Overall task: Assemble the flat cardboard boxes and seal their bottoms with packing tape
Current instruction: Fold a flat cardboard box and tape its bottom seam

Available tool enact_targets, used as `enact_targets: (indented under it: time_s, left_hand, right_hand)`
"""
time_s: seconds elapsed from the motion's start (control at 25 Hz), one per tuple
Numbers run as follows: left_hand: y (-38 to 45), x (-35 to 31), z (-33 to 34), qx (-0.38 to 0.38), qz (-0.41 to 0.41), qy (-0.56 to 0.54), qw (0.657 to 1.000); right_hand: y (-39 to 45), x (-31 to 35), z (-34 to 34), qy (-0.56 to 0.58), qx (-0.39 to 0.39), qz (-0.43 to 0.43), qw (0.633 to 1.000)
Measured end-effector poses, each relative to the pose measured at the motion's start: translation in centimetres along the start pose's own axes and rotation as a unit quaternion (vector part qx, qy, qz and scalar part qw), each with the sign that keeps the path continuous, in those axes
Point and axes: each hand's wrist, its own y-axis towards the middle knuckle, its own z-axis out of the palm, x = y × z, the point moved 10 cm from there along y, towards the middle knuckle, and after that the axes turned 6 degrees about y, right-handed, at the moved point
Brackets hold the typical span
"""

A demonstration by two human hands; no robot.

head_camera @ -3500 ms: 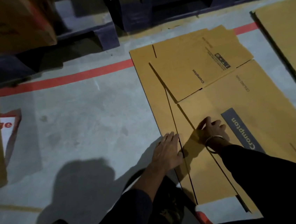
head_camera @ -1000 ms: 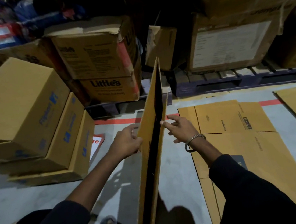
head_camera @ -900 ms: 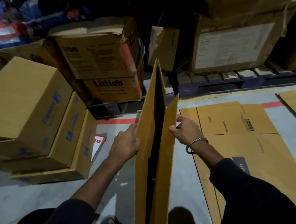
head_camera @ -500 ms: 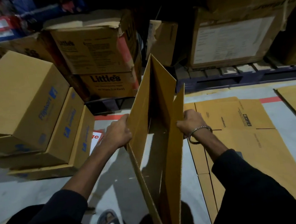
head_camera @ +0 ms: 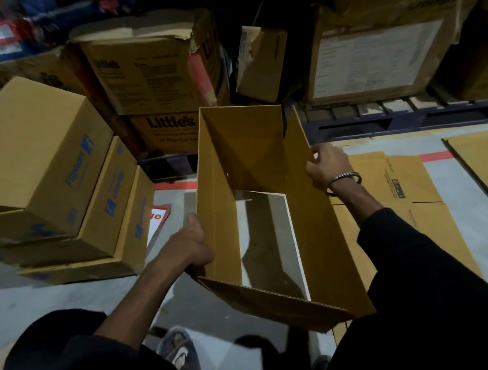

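My L hand (head_camera: 193, 244) grips the box (head_camera: 317, 237) by its left wall, R hand (head_camera: 326, 164) pinches right wall's top edge, bottom unsealed.

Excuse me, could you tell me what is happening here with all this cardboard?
A person is setting up a cardboard box. The left hand grips its left wall and the right hand pinches the top edge of its right wall, holding it open as a square tube. Its bottom is not closed: the grey floor shows through. More flat boxes lie on the floor to the right, and assembled boxes are stacked on the left. No tape is visible.
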Motion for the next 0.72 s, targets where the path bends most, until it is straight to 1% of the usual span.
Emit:
enact_targets:
  time_s: [0.08, 0.16, 0.24, 0.32, 0.4, 0.44, 0.48, 0.52, 0.6, 0.64, 0.72]
  left_hand:
    - [-0.7, 0.7, 0.8, -0.007, -0.006, 0.001, 1.0]
    - [-1.8, 1.5, 1.5, -0.011, -0.007, -0.007, 1.0]
    - [-2.9, 1.3, 1.6, -0.036, 0.011, -0.01, 0.999]
    - [-3.7, 0.5, 1.5, -0.065, 0.023, -0.009, 0.998]
    - [-3.7, 0.4, 1.7, -0.072, 0.019, -0.009, 0.997]
    - [-3.6, 0.7, 1.8, -0.07, 0.016, -0.008, 0.997]
    - [-3.5, 1.1, 1.8, -0.07, 0.013, -0.002, 0.997]
    - [-3.5, 1.6, 1.5, -0.077, 0.011, 0.003, 0.997]
    - [-3.8, 3.0, 0.9, -0.085, 0.013, 0.014, 0.996]
    - [-4.0, 3.8, 0.7, -0.087, 0.007, 0.028, 0.996]
    - [-4.7, 5.3, 1.0, -0.092, -0.019, 0.075, 0.993]
  right_hand:
    - [0.4, 0.9, 0.6, 0.003, -0.005, -0.016, 1.0]
    - [0.9, 0.4, 1.6, 0.009, 0.022, 0.009, 1.0]
    - [0.5, -0.2, 2.6, 0.038, 0.102, 0.05, 0.993]
    - [-2.0, -0.4, 3.1, 0.046, 0.198, 0.09, 0.975]
    - [-5.2, -0.8, 3.8, 0.007, 0.268, 0.103, 0.958]
    - [-6.5, -0.9, 4.0, -0.021, 0.277, 0.096, 0.956]
    - [-7.2, -1.0, 3.8, -0.047, 0.255, 0.082, 0.962]
    - [-7.2, -1.1, 3.3, -0.068, 0.21, 0.069, 0.973]
    - [-7.0, -1.5, 2.1, -0.063, 0.129, 0.066, 0.987]
    - [-6.9, -1.5, 1.8, -0.038, 0.11, 0.072, 0.991]
    - [-7.1, -1.1, 2.0, -0.007, 0.102, 0.081, 0.991]
